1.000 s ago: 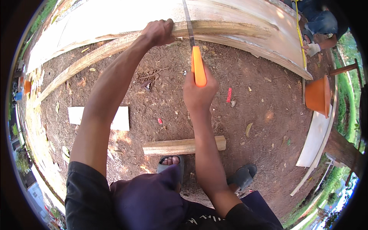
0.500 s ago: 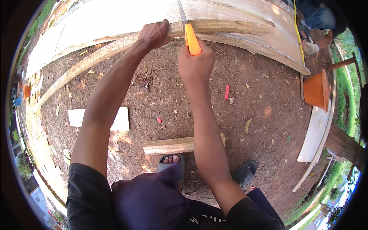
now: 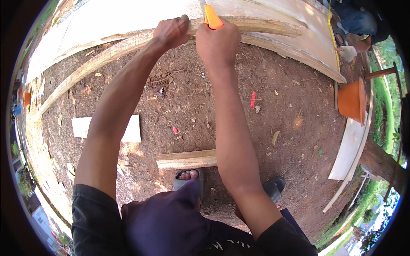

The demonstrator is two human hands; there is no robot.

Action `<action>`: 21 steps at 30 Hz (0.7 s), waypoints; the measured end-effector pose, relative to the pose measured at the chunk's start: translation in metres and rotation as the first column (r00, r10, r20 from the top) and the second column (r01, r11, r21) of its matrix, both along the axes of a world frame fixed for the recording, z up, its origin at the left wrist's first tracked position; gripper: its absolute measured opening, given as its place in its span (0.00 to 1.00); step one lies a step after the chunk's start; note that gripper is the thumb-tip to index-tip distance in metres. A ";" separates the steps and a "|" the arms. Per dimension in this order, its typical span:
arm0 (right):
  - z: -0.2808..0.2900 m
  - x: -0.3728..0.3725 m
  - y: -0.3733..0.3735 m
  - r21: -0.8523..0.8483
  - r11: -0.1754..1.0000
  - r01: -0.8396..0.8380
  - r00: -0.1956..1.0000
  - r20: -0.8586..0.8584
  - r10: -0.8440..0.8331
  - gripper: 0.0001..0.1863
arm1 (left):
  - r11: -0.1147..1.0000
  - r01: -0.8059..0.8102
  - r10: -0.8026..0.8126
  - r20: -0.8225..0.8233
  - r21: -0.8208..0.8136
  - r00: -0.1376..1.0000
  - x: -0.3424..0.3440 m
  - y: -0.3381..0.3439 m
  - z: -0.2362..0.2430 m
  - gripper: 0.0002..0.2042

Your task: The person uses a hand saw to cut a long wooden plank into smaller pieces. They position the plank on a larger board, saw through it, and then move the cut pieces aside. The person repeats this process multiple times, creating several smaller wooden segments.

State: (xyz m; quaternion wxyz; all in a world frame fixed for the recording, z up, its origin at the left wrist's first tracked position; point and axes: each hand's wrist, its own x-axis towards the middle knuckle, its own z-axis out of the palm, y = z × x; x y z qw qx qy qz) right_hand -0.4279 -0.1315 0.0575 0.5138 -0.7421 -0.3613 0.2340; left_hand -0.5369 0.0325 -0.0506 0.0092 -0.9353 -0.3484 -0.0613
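Two hands on rough timber and a saw, above brown, littered soil.
The right hand (image 3: 218, 40) is clamped round the smooth orange plastic handle of the saw (image 3: 213, 18), just right of the left hand (image 3: 171, 32), which grips the coarse-grained, squared beam (image 3: 260, 26). The saw's thin metal blade points far and slightly left, its long axis crossing the beam, which runs left to right beside a broad pale plank (image 3: 115, 21); where its teeth meet the wood seems hidden by the handle and right hand.
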 end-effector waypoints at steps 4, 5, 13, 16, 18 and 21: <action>-0.016 -0.038 -0.121 0.136 0.991 -0.003 0.999 0.053 -0.004 0.17 | 0.996 -0.055 0.052 -0.053 -0.068 0.997 -0.007 -0.005 0.009 0.11; -0.027 -0.045 -0.167 0.173 0.985 -0.025 0.995 0.097 0.008 0.25 | 0.993 -0.079 0.073 -0.073 -0.089 0.995 -0.006 -0.007 0.009 0.11; -0.015 -0.005 -0.019 0.108 0.994 0.018 0.995 0.095 -0.029 0.04 | 0.989 -0.137 0.133 -0.069 -0.057 0.989 0.009 -0.022 0.017 0.12; -0.006 -0.008 -0.034 0.014 0.998 -0.062 0.995 0.077 0.061 0.07 | 0.976 -0.179 0.162 -0.138 -0.120 0.977 -0.002 -0.031 0.014 0.08; -0.018 -0.037 -0.120 0.138 0.990 -0.038 0.999 0.023 0.035 0.21 | 0.971 -0.209 0.193 -0.136 -0.115 0.972 -0.007 -0.023 0.016 0.07; -0.022 -0.046 -0.186 0.187 0.977 -0.099 0.988 0.134 0.074 0.32 | 0.983 -0.169 0.161 -0.114 -0.065 0.980 -0.007 -0.021 0.011 0.07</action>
